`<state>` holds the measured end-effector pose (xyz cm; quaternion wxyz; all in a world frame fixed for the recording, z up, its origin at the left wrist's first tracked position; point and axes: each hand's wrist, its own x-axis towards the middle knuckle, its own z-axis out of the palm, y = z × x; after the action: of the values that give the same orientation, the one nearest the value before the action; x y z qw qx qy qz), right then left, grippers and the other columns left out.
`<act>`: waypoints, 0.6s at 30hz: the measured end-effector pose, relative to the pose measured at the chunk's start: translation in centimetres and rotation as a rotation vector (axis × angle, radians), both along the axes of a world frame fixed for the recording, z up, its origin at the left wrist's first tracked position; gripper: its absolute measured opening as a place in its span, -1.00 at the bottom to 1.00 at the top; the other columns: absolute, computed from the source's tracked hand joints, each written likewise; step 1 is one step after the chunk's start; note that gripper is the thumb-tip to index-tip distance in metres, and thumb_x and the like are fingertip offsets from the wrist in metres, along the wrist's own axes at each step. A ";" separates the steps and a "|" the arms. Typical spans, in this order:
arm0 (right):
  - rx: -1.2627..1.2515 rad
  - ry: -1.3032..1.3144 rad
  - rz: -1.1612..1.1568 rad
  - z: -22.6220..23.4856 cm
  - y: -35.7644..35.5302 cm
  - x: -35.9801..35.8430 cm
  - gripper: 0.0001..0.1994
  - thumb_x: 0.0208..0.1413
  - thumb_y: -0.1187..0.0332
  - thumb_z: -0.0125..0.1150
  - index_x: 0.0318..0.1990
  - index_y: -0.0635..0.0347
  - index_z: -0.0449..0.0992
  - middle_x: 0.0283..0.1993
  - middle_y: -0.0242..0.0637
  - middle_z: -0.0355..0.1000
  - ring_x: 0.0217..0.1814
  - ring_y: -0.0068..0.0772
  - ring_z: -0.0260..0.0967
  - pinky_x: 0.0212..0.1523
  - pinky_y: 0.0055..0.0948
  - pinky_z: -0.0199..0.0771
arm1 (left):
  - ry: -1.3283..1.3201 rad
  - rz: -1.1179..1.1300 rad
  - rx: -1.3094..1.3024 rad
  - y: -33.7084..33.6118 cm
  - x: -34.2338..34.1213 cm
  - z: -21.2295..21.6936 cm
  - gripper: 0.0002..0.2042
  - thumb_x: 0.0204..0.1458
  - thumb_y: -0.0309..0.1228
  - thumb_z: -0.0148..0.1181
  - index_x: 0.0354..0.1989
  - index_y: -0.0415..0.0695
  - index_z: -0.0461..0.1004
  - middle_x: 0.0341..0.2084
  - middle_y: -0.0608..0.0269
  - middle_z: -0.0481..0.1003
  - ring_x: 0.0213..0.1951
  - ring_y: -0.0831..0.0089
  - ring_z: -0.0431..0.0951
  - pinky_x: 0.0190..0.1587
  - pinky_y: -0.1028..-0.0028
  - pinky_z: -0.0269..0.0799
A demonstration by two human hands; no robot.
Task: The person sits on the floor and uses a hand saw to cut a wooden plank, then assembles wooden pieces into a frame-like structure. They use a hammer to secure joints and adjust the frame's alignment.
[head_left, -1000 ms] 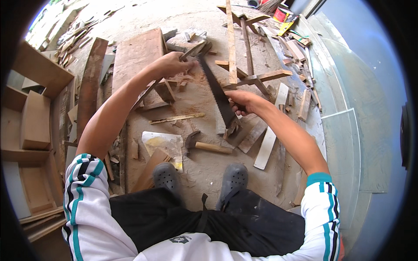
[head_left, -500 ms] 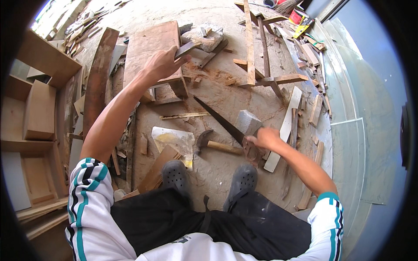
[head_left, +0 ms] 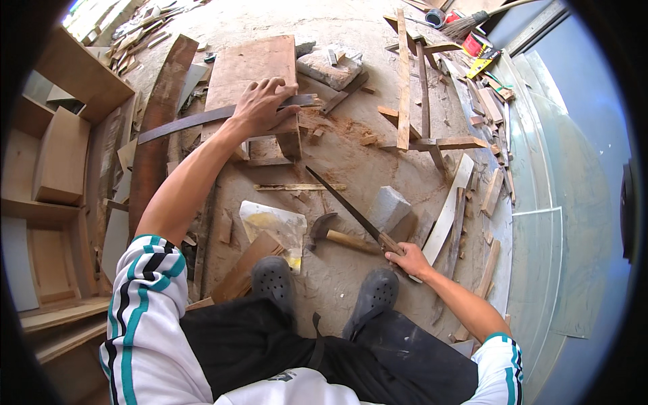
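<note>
My left hand grips a long dark wooden strip on the low wooden bench. The strip lies crosswise, its right end past the bench's edge and its left end over a reddish-brown plank. My fingers rest over its far side, with the thumb on the near side. In my right hand a handsaw is held by its wooden handle, blade pointing away and to the left. The blade is apart from the strip, above the floor beside a hammer.
A grey stone block sits near the saw. Sawdust and offcuts lie right of the bench. Beyond is a wooden frame. Glass sheets line the right side; a wooden cabinet stands at left.
My left hand has brought the strip, earlier pointing nearly along my view, down crosswise on the bench. My right hand has moved slightly nearer to me with the saw.
</note>
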<state>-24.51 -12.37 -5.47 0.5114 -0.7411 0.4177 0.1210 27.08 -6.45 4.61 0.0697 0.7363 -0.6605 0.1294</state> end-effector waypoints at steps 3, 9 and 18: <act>0.120 -0.104 -0.030 0.8 0.4 0.1 -0.72 0.23 0.20 0.27 -0.27 0.30 0.50 -0.44 -0.39 0.51 -0.38 -0.58 0.45 -0.29 -0.53 0.42 | 0.100 0.030 0.044 0.2 0.5 -1.0 -0.33 0.19 0.22 0.01 0.35 0.06 0.32 0.22 0.13 0.31 0.29 0.15 0.25 0.36 0.11 0.09; 0.405 -0.368 -0.224 4.1 1.3 2.0 -0.80 0.26 0.27 0.17 -0.26 0.24 0.46 -0.52 -0.44 0.39 -0.46 -0.62 0.35 -0.34 -0.54 0.37 | 0.020 -0.260 0.141 2.0 0.8 -0.6 0.08 -0.15 0.19 0.40 0.52 0.14 -0.08 0.40 -0.01 0.06 0.44 0.04 0.02 0.43 -0.01 -0.02; 0.326 -0.616 -0.394 8.7 0.3 6.5 -0.81 0.28 0.30 0.13 -0.22 0.27 0.43 -0.52 -0.43 0.34 -0.47 -0.63 0.28 -0.32 -0.51 0.37 | -0.042 -0.115 0.238 1.4 -0.8 -0.5 0.11 -0.18 0.03 0.47 0.53 0.24 -0.16 0.43 0.03 0.02 0.46 0.10 -0.02 0.40 -0.16 -0.05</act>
<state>-17.96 -12.02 3.27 0.7371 -0.5577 0.3540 -0.1427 26.28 -5.03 4.08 -0.0247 0.6975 -0.7135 0.0615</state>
